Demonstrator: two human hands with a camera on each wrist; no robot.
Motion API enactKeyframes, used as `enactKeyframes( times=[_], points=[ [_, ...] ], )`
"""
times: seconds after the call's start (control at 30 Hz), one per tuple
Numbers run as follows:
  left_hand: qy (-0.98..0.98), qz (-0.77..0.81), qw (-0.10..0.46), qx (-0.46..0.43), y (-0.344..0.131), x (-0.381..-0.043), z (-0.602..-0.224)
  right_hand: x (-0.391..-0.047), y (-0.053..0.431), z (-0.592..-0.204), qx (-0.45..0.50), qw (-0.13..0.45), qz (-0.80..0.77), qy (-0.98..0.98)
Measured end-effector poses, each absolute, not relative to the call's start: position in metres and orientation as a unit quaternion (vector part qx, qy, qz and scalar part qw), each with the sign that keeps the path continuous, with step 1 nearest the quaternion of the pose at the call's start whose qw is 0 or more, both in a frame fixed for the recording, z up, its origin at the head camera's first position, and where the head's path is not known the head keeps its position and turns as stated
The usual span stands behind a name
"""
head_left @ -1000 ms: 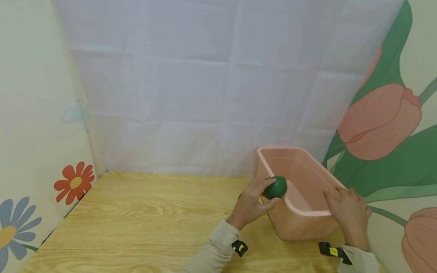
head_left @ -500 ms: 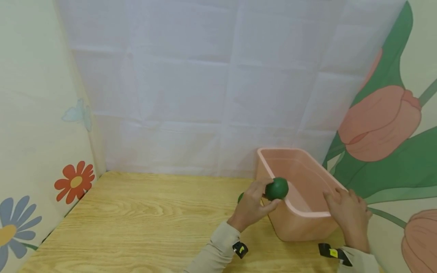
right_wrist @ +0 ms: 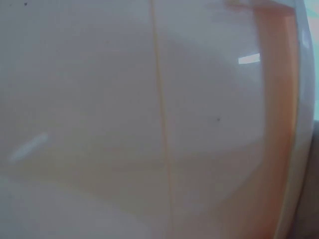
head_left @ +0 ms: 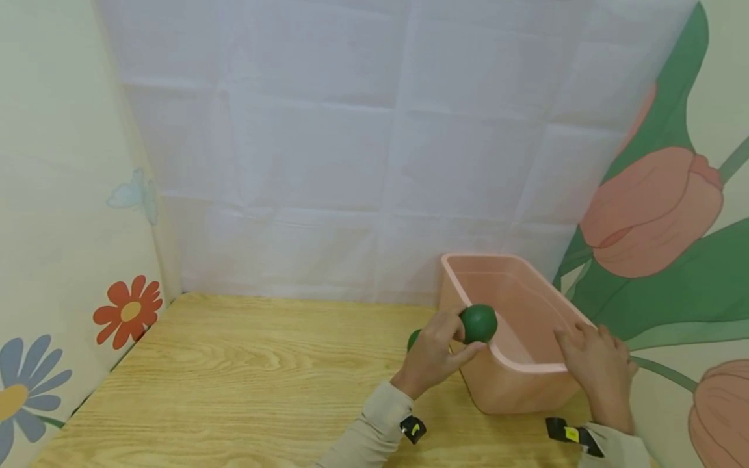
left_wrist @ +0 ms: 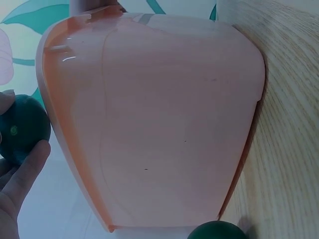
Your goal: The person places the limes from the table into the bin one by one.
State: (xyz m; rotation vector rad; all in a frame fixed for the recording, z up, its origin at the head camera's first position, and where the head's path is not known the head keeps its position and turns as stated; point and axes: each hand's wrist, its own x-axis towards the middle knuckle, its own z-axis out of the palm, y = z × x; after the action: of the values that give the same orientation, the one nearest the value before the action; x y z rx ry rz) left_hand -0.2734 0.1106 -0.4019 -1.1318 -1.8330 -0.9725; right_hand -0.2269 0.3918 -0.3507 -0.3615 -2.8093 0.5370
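Observation:
In the head view my left hand [head_left: 430, 351] holds a round dark-green fruit [head_left: 480, 323] between thumb and fingers, just beside the left rim of a pink plastic bin [head_left: 526, 390]. A pale stem spot shows on the fruit [left_wrist: 22, 129] in the left wrist view. My right hand [head_left: 599, 367] grips the bin's near right corner, fingers bent over the rim. A second green fruit [head_left: 413, 339] lies on the table behind my left hand, mostly hidden; its top [left_wrist: 218, 231] shows at the bottom of the left wrist view. The right wrist view holds only the bin's wall [right_wrist: 124, 109] and rim.
A wood-grain table [head_left: 246, 383] runs under everything. Behind it hangs a creased white sheet [head_left: 322, 149]. Flower-printed walls stand at both sides, and the tulip-printed wall [head_left: 655, 208] is close to the bin's right side.
The held fruit has shifted slightly right toward the bin's opening, with my left fingers curling further behind it. More of the second fruit shows behind that hand. My right hand has stayed put.

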Motion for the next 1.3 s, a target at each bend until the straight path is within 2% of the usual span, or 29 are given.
enactKeyframes(
  times=[0.4, 0.67, 0.87, 1.3],
  points=[
    [-0.709, -0.337, 0.404, -0.469, 0.1107, -0.2721, -0.4011, -0.2270, 0.3886, -0.3481, -0.137, 0.108, 0.193, -0.966],
    [-0.741, -0.314, 0.350, -0.479, 0.1107, -0.2688, -0.4013, -0.2276, 0.3887, -0.3491, -0.132, 0.115, 0.188, -0.966],
    [-0.745, -0.318, 0.341, -0.476, 0.1089, -0.2693, -0.4030, -0.2281, 0.3875, -0.3519, -0.117, 0.137, 0.185, -0.966],
    [-0.758, -0.312, 0.326, -0.471, 0.1061, -0.2730, -0.4076, -0.2273, 0.3862, -0.3522, -0.116, 0.142, 0.185, -0.965]
  ],
)
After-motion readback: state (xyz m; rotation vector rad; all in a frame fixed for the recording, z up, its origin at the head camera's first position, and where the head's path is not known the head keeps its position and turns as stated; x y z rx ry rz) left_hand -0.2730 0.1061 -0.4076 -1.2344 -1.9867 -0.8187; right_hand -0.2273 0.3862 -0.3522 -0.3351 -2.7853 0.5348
